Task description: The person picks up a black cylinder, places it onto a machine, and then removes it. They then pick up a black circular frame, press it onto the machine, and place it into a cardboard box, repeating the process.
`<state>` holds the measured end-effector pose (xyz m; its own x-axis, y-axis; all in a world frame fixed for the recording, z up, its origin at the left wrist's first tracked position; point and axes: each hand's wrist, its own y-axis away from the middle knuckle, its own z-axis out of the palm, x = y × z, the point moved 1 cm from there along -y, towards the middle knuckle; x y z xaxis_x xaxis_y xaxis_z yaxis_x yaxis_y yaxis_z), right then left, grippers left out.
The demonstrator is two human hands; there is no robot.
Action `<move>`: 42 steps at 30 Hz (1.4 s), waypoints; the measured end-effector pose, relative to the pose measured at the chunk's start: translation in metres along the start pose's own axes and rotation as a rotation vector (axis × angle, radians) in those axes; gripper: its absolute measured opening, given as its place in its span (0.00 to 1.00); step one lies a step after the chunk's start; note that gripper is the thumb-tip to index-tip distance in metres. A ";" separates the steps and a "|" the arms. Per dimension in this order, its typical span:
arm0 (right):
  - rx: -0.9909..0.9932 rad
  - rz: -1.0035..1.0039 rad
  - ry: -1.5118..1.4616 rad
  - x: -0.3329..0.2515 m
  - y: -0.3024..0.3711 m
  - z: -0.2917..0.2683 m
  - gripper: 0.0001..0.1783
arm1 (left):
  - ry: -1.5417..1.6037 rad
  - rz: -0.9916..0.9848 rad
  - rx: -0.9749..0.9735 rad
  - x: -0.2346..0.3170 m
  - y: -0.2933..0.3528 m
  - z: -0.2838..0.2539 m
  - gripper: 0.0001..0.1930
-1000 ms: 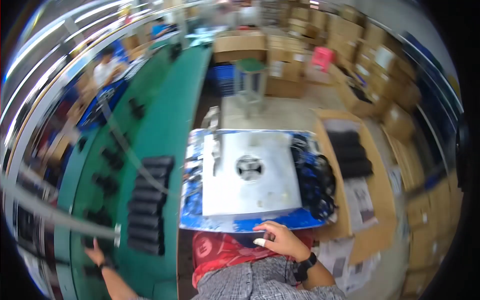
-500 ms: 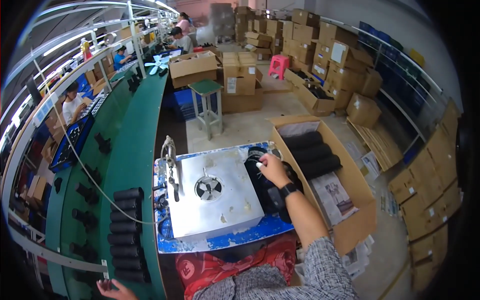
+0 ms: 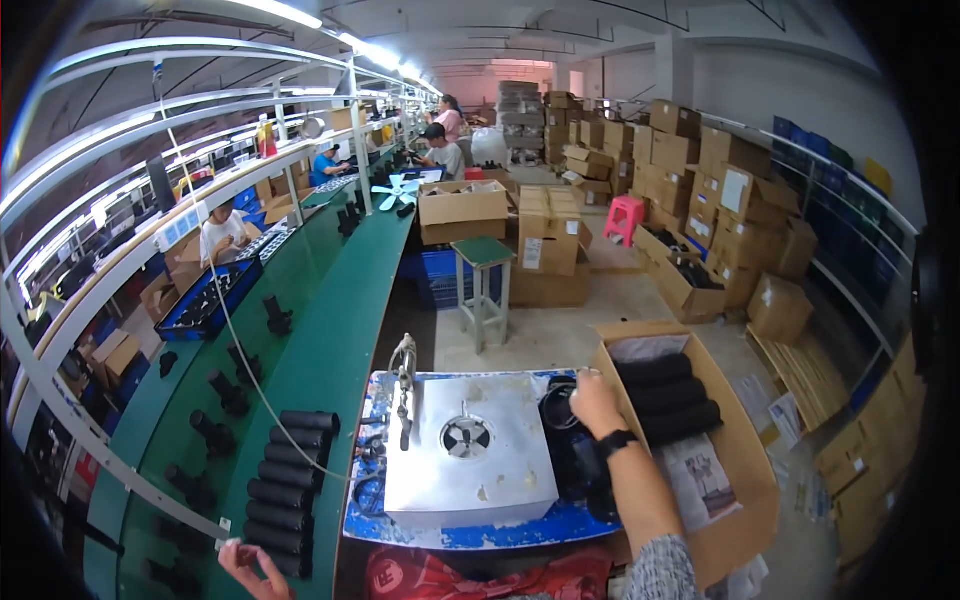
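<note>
My right hand, with a dark band at the wrist, is at the right edge of the worktable. Its fingers are curled closed beside a black ring-shaped part; what they hold, if anything, is hidden. More black parts lie just below, against a silver metal box with a round vaned opening in its top. My left hand hangs at the lower left, fingers apart and holding nothing. Near it, a row of black cylinders lies on the green conveyor belt.
A metal clamp-like fitting rises at the box's left. An open carton with black rolls stands close on the right. Ahead are a green-topped stool and stacked cartons. Several people sit along the belt's far side. A thin hose crosses the belt.
The view has tipped upward and to the left, so things sit lower and further right. My right hand has turned knuckles-up by the black ring part. My left hand stays apart from the cylinders.
</note>
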<state>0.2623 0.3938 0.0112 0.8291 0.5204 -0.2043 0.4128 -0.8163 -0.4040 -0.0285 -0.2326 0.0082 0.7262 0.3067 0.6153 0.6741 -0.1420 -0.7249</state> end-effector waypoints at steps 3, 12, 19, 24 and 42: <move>0.072 -0.056 -0.187 -0.040 0.022 -0.104 0.17 | 0.160 0.029 -0.092 0.043 0.000 0.028 0.23; -0.280 0.150 -1.541 -0.129 0.181 -0.122 0.52 | 1.003 -0.445 -1.035 0.170 0.030 0.197 0.23; -0.405 0.125 -1.373 -0.160 0.218 -0.089 0.36 | 1.120 -0.748 -1.041 0.158 0.034 0.211 0.29; -0.283 -0.090 -1.223 -0.173 0.216 -0.073 0.24 | 1.124 -0.820 -1.074 0.156 0.036 0.197 0.30; -0.082 -0.165 -0.635 -0.204 0.158 -0.053 0.28 | 0.635 -0.253 -0.664 0.130 0.017 0.261 0.18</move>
<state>0.1783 0.1453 0.0363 0.3795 0.6667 -0.6415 0.5638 -0.7164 -0.4110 0.0417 0.0502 -0.0052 0.3540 -0.1394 0.9248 0.6185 -0.7068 -0.3433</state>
